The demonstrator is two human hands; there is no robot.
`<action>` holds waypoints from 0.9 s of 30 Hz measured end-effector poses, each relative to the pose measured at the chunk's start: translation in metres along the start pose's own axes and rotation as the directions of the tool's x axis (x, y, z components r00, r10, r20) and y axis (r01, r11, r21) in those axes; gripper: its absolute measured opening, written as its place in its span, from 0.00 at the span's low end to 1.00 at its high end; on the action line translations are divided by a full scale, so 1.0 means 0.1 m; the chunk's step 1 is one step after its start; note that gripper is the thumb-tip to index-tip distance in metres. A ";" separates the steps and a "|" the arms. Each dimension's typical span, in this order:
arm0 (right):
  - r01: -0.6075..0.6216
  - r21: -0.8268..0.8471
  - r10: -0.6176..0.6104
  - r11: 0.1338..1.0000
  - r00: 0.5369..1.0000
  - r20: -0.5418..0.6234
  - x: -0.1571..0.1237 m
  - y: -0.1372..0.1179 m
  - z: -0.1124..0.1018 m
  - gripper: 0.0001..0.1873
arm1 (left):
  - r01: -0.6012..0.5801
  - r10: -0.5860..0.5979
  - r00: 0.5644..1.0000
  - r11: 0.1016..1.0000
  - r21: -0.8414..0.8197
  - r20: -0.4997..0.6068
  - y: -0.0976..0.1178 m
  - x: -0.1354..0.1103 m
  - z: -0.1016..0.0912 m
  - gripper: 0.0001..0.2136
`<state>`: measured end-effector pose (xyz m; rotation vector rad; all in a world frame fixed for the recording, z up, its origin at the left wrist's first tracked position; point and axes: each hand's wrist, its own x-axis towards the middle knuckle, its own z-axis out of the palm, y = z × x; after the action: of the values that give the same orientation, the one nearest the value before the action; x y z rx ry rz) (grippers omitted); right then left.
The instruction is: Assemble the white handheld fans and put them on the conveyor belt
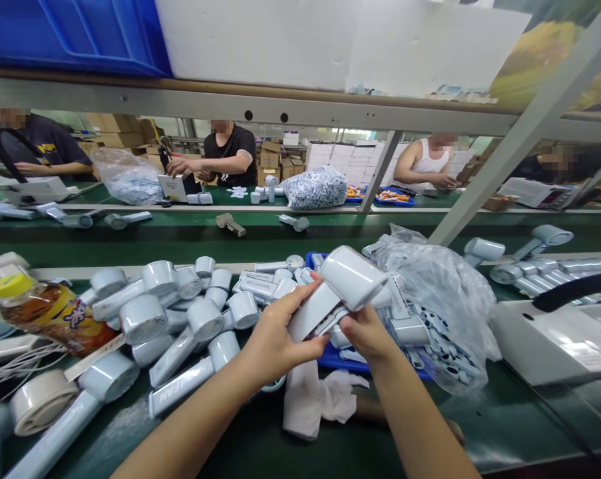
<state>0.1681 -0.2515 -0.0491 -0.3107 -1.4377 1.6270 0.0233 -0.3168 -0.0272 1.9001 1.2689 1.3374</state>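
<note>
A pale handheld fan [353,276] is held up in front of me, its round head toward the upper right and its handle toward the lower left. My left hand [280,326] is closed around the handle, thumb below and fingers on the far side. The fingers of my right hand [367,332] press the fan's underside near the head. A gap with darker parts shows along the handle's edge. Under the fan lies a blue tray [337,359], partly hidden by my hands. Crumpled white tissue [320,399] rests between my forearms.
Many similar fans [143,319] are heaped on the left beside a drink bottle [55,313]. A clear plastic bag [440,286] of small parts stands at right, near a white machine [554,332]. Beyond runs a green conveyor belt [190,236], with several co-workers behind it. A metal post [520,126] slants overhead.
</note>
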 end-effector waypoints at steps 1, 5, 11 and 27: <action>0.003 0.022 -0.003 1.000 1.000 0.002 0.00 0.00 0.01 0.27 | -0.011 0.010 0.999 1.000 0.008 0.030 0.01 0.00 -0.01 0.28; 0.061 0.040 -0.057 0.997 0.994 -0.094 -0.03 0.08 0.06 0.28 | -0.047 0.045 0.998 0.997 0.064 0.035 0.02 -0.01 -0.01 0.28; 0.087 0.055 -0.074 0.995 0.975 -0.209 0.02 0.19 0.12 0.27 | -0.040 0.049 0.995 0.994 0.101 -0.087 0.00 -0.05 0.11 0.25; -0.162 -0.979 0.397 0.124 0.912 -0.100 -1.32 0.43 -0.16 0.24 | 0.376 -0.390 0.898 0.434 -0.819 0.205 -0.07 0.16 -0.15 0.16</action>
<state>0.2323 -0.3359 -0.1402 -1.2899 -2.6033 0.6522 0.0085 -0.3016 -0.0196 0.8243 0.7195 1.3369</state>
